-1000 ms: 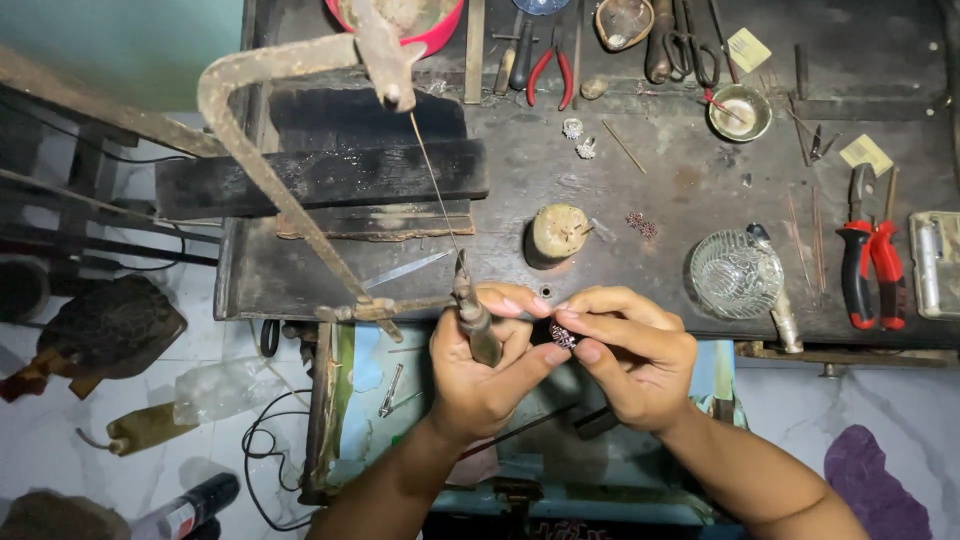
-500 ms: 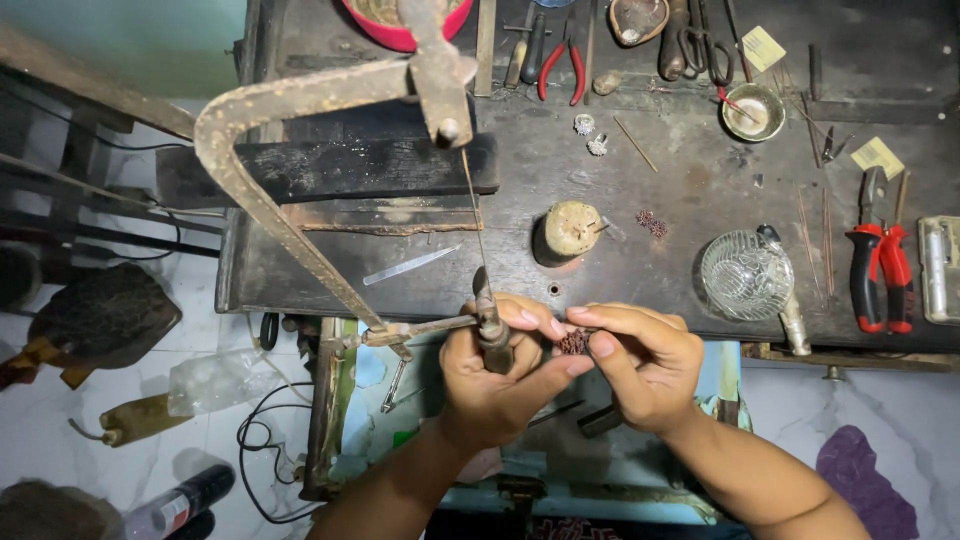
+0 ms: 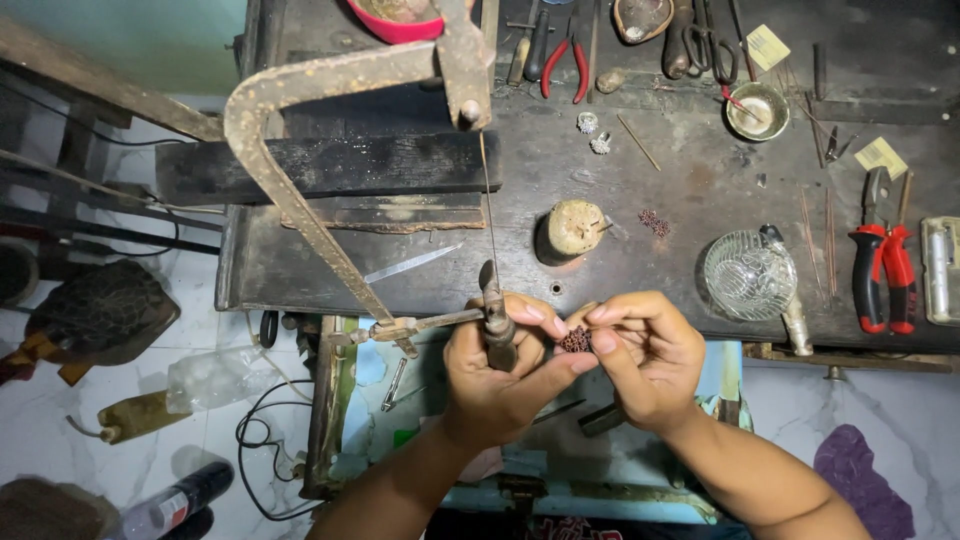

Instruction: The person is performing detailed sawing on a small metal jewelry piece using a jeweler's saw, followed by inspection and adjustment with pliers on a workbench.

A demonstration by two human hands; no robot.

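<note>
Your left hand (image 3: pixel 500 375) was closed around the handle of a rusty jeweller's saw (image 3: pixel 300 190), thumb stretched across toward the other hand. The saw's frame arched up and to the left over the bench (image 3: pixel 680 260), and its thin blade (image 3: pixel 488 200) ran almost straight down from the top clamp to the handle in your grip.

Your right hand (image 3: pixel 640 355) was pinched shut on a small dark reddish beaded piece (image 3: pixel 574 340), held between thumb and fingertips just beside the saw handle, at the front edge of the bench. The two hands touched around the piece. Whether the blade met the piece, you could not have told from this view.

On the bench behind your hands stood a short round wooden peg (image 3: pixel 572 230), with a small cluster of similar reddish bits (image 3: pixel 652 220) to its right. Further right sat a cut-glass dish (image 3: pixel 750 275), and beyond it a pair of red-handled pliers (image 3: pixel 885 265). A flat metal file (image 3: pixel 410 263) lay left of the blade, below a dark wooden block (image 3: pixel 330 165). At the back were a small metal bowl (image 3: pixel 756 110) and another pair of red pliers (image 3: pixel 565 65).
</note>
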